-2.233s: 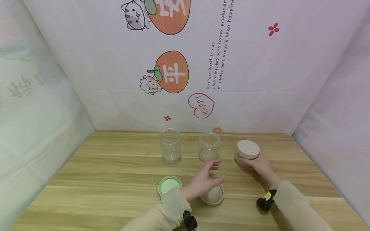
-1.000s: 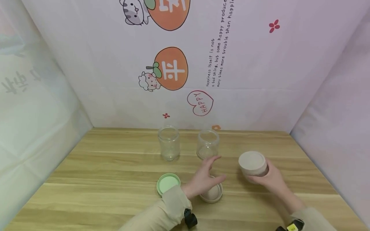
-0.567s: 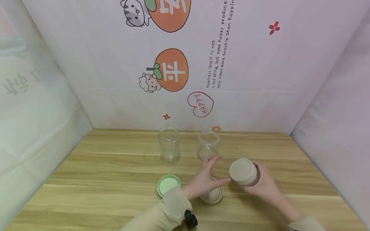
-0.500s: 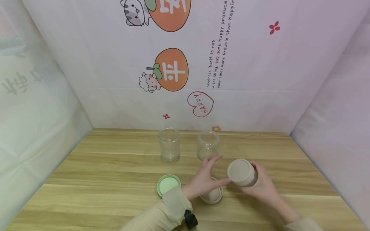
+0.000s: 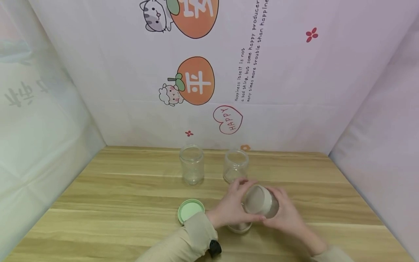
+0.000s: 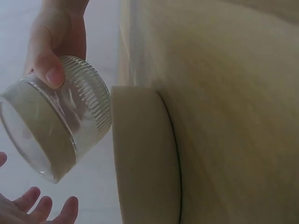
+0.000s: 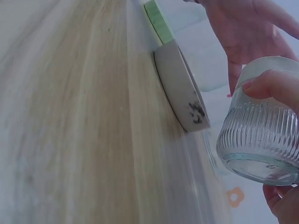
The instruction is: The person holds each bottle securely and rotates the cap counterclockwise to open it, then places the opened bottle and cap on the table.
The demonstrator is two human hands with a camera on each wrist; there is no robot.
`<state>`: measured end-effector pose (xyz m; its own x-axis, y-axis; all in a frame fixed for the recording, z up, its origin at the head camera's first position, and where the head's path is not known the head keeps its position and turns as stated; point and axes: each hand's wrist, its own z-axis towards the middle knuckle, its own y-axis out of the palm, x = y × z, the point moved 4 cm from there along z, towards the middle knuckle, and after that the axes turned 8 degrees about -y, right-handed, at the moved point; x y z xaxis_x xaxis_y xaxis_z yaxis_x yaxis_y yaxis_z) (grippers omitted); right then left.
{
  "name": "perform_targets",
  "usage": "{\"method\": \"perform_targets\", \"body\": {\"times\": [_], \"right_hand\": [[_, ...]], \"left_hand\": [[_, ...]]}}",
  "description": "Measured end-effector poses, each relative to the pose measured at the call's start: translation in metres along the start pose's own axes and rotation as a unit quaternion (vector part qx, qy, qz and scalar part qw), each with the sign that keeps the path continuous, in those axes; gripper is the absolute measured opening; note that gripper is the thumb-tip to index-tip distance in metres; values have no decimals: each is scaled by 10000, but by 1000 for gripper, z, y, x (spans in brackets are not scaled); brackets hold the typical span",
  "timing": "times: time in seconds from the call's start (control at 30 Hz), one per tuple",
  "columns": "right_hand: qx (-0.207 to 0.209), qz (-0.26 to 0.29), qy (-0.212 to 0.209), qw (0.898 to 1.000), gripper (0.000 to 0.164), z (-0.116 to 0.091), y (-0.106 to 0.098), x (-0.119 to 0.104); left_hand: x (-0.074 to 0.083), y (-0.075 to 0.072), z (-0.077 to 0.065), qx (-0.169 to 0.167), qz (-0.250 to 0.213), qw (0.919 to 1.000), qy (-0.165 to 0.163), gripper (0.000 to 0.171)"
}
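Note:
My right hand (image 5: 288,214) grips a small glass jar (image 7: 257,135) with ribbed sides, held tilted above the table. A beige lid (image 5: 258,200) sits on its mouth and faces left. Around that lid my left hand (image 5: 230,209) stands with thumb and fingers spread; the left wrist view shows its fingertips (image 6: 70,207) apart from the jar. Under the left hand a second beige lid (image 5: 240,229) lies on the table, partly hidden. Left of it is a green lid (image 5: 191,210), inner side up.
Two open glass jars stand at the back of the wooden table (image 5: 131,203): a taller jar (image 5: 192,165) on the left and a shorter jar (image 5: 236,165) right of it. Behind them hangs a printed white cloth (image 5: 278,120); pale cloth walls flank the table.
My right hand has lifted the lidded jar from the back right and brought it left and nearer, tilting it toward my left hand. The left hand has barely moved.

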<state>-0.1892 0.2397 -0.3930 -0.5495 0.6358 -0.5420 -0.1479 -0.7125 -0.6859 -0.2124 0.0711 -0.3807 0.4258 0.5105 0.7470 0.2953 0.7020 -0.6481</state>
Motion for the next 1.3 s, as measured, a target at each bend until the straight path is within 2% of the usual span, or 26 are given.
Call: {"method": "perform_targets", "body": {"times": [0.17,0.33,0.63,0.8,1.0,1.13,1.3], "right_hand": [[-41,32,-55,10000,90,2,6,-5],[-65,197,-26,9998,91,4,10,-10],[37,280,99,9996,90,6,15,-14],[33,321,256,9991,91,9,18,-17],[156,406,307,9986,90,11,17,-17],[201,486,242,9983,88,12,16,-18],[163,614,364,9973,87,14,14,-20]], "left_hand": [[1,-1,-1,-78,368,9992,159,86],[2,-2,-3,-37,877,9949,497,81],[1,-4,-4,71,1254,9882,877,76],[-1,-6,-1,273,1594,9797,1189,72],[-1,-11,2,367,2079,9662,1479,66],[0,-12,3,443,2339,9577,1617,66],[3,-14,2,639,2547,9489,1752,60]]}}
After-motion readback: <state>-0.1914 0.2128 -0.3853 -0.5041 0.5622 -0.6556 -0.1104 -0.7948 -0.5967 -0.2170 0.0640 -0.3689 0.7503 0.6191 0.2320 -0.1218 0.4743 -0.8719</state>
